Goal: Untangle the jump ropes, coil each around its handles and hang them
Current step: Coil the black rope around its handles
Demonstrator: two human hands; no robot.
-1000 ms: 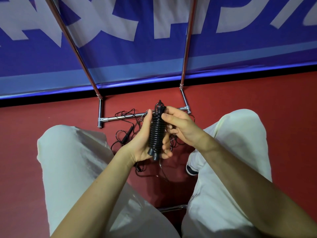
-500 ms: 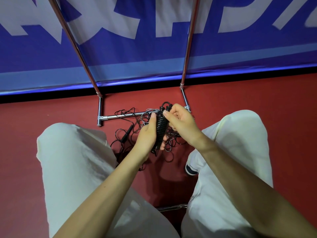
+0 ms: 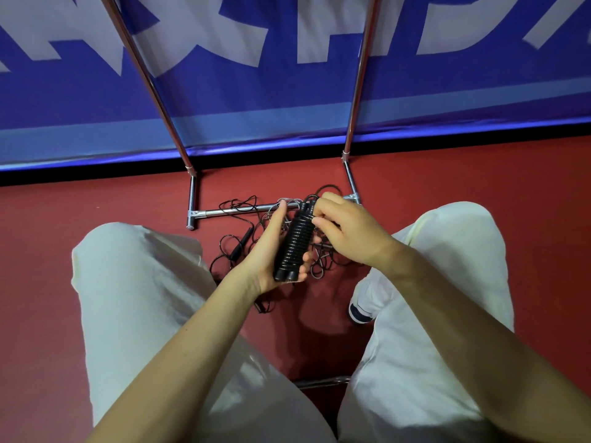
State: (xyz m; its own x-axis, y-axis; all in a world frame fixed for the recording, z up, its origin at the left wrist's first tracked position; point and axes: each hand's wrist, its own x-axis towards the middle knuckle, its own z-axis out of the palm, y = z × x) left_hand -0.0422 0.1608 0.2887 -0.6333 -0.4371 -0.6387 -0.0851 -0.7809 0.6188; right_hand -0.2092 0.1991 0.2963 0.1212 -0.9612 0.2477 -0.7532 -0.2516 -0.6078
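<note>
A black jump rope (image 3: pixel 295 243) is coiled tightly round its two handles, which lie side by side as one bundle. My left hand (image 3: pixel 267 251) cradles the bundle from below and the left, fingers curled under its lower end. My right hand (image 3: pixel 345 228) pinches the rope's last loop at the bundle's top end. Beneath my hands a tangle of thin black and grey ropes (image 3: pixel 243 247) lies on the red floor, one loose black handle (image 3: pixel 241 246) among it.
A chrome rack (image 3: pixel 230 212) stands ahead, its base bar on the floor under the tangle and two uprights (image 3: pixel 358 100) rising before a blue banner. My knees in pale trousers (image 3: pixel 134 282) flank the ropes. A shoe (image 3: pixel 359 310) shows at right.
The coiled bundle dipped towards the floor tangle, then came back up a little nearer me. My right hand has shifted from the bundle's side to its top end.
</note>
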